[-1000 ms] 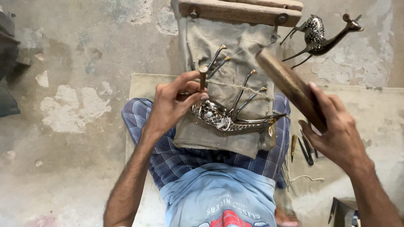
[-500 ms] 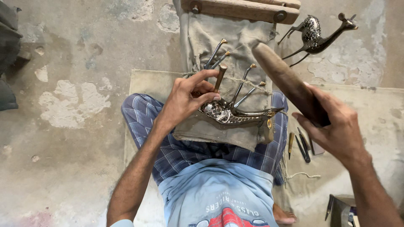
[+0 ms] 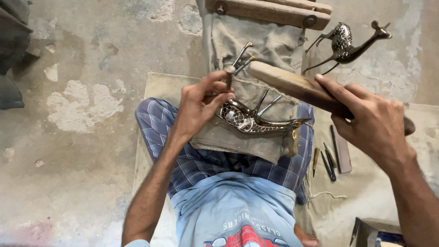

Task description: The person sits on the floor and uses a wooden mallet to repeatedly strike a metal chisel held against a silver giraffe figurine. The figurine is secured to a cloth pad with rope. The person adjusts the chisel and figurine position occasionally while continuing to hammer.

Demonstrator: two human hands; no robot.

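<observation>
A shiny metal deer figurine [image 3: 256,120] lies on its side on a grey cloth [image 3: 270,45] over my lap, legs pointing up. My left hand [image 3: 199,103] pinches a small chisel [image 3: 228,75] upright against the figurine's patterned body. My right hand [image 3: 372,121] grips a thick wooden mallet stick [image 3: 292,84], whose rounded end sits right beside the chisel's top.
A second metal deer figurine [image 3: 350,43] stands on the concrete floor at the upper right. Several small chisels [image 3: 327,160] lie on the mat by my right leg. A wooden bar [image 3: 270,10] with bolts pins the cloth at the top. A box [image 3: 370,231] sits bottom right.
My right hand has swung the wooden stick leftward and down until its end meets the chisel. My left hand has kept the chisel on the figurine, shifting slightly.
</observation>
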